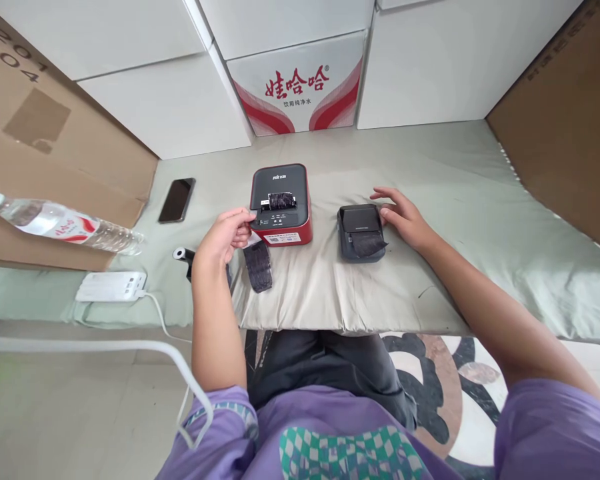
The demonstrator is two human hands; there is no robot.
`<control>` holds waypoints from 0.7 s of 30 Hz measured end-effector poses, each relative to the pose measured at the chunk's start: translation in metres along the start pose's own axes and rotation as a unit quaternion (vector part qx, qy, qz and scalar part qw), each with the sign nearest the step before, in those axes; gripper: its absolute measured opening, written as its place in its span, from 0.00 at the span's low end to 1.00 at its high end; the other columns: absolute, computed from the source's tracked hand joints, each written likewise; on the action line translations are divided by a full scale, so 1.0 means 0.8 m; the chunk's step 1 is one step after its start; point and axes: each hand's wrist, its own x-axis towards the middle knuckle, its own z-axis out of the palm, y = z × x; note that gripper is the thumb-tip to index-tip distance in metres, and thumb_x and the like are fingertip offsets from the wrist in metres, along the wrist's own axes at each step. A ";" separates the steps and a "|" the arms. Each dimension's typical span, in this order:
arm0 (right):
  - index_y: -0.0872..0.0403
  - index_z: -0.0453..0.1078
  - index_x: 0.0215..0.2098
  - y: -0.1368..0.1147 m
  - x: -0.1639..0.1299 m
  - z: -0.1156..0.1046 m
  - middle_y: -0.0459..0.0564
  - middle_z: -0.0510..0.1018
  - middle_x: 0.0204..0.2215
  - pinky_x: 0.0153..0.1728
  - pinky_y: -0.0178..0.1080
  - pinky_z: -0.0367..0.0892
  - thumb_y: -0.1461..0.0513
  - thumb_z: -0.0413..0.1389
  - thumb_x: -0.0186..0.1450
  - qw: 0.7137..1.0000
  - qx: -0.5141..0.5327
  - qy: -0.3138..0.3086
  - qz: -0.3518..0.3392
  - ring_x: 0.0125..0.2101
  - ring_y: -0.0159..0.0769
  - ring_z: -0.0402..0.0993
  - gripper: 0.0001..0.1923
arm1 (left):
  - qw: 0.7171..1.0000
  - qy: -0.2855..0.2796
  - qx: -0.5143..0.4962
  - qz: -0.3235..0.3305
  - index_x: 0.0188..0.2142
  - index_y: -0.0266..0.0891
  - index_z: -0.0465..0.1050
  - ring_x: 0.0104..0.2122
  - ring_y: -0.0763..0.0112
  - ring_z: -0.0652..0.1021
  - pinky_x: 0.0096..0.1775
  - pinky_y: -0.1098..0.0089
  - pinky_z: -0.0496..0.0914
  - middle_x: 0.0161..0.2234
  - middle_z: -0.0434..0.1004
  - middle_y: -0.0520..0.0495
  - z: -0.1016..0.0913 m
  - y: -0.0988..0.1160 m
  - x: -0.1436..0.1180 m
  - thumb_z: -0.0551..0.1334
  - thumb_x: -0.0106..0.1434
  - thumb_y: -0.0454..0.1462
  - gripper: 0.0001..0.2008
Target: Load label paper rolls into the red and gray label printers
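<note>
A bench point(455, 200) covered in pale green cloth is seen, walled behind by white cartons point(300, 80) and flanked by brown cardboard point(55, 153); the red printer point(281, 203) serves as landmark near the middle. Just right of it a smaller dark printer point(360, 233) is steadied by the right hand point(405, 220), whose fingers are spread flat against its side, holding nothing. At the red printer's front left corner the left hand point(227, 233) is placed, its fingers pinched narrow on a dark printed strip point(258, 263) that hangs down toward the bench's front edge. Printing is judged largely done on both machines, since dark paper also shows at each outlet; tearing off is judged left. Left of the red printer a phone point(177, 199), a bottle point(60, 223) and a power strip point(111, 286) lie, so open room is found mainly to the far right
</note>
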 end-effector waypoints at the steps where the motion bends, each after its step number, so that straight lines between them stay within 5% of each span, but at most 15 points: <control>1: 0.40 0.67 0.65 0.000 0.000 0.000 0.51 0.72 0.60 0.37 0.42 0.76 0.45 0.58 0.69 1.000 -0.001 0.001 0.000 0.31 0.32 0.70 0.28 | 1.000 -0.006 0.003 -0.003 0.23 0.41 0.55 0.14 0.87 0.52 0.16 0.82 0.45 0.17 0.48 0.63 -0.001 0.001 0.001 0.71 0.49 0.37 0.21; 15: 0.40 0.67 0.65 0.003 0.003 0.001 0.52 0.72 0.60 0.37 0.44 0.78 0.45 0.58 0.69 1.000 -0.004 0.016 0.003 0.31 0.33 0.71 0.29 | 0.995 -0.041 0.031 -0.083 0.25 0.43 0.55 0.13 0.86 0.50 0.16 0.81 0.43 0.18 0.45 0.64 -0.010 0.020 0.009 0.69 0.49 0.34 0.19; 21: 0.40 0.67 0.65 0.006 0.004 -0.001 0.51 0.72 0.60 0.37 0.43 0.78 0.47 0.60 0.68 1.000 0.010 0.017 0.005 0.31 0.31 0.71 0.28 | 0.996 -0.042 0.033 -0.069 0.24 0.43 0.53 0.13 0.86 0.51 0.16 0.81 0.44 0.18 0.45 0.63 -0.004 0.019 0.005 0.69 0.48 0.35 0.21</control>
